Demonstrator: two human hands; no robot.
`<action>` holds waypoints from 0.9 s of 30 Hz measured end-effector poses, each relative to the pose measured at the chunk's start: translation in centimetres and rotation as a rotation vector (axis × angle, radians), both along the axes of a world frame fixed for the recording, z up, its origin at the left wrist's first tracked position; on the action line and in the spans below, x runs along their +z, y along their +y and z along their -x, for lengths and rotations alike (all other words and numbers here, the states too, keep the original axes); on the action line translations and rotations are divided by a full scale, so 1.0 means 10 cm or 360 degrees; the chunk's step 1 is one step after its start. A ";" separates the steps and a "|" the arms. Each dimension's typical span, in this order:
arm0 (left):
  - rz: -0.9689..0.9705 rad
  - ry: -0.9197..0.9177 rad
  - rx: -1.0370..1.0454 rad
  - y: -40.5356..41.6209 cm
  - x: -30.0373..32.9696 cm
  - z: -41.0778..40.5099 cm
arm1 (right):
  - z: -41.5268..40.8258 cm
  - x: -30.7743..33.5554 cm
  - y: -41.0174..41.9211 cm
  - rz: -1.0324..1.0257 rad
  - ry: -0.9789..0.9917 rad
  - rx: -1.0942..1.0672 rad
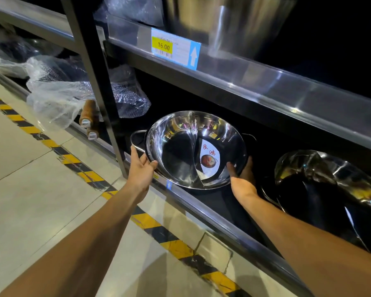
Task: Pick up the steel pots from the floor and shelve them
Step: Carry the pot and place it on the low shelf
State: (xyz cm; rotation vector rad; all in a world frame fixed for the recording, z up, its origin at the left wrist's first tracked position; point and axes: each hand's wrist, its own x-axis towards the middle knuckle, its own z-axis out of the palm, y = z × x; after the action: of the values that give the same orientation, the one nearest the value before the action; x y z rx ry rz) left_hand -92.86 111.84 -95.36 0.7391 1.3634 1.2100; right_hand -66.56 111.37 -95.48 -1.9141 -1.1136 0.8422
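Observation:
A shiny steel pot [180, 144] with a curved divider and a paper label inside sits tilted in the lower shelf [201, 202], its mouth facing me. My left hand [140, 167] grips its left rim beside the wire handle. My right hand [242, 172] holds the lower right rim, with the thumb inside the bowl. Another steel pot [330, 181] of the same kind lies on the shelf to the right, partly hidden by my right forearm.
A black upright post [94, 82] stands just left of the pot. Bubble-wrapped pans with wooden handles [88, 116] fill the shelf bay on the left. The upper shelf carries a price tag [174, 48] and a large steel pot [244, 24]. Yellow-black tape [90, 176] runs along the tiled floor.

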 end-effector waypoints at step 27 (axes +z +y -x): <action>-0.0233 0.2341 -0.1048 -0.27 0.11 -0.24 | -0.09 0.37 -0.60 0.0253 -0.1185 0.0913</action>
State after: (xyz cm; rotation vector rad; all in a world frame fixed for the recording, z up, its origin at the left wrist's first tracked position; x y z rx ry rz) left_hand -90.44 109.19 -94.29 2.2011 1.8479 0.0646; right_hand -65.64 105.41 -91.79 -2.1315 -2.1675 0.4986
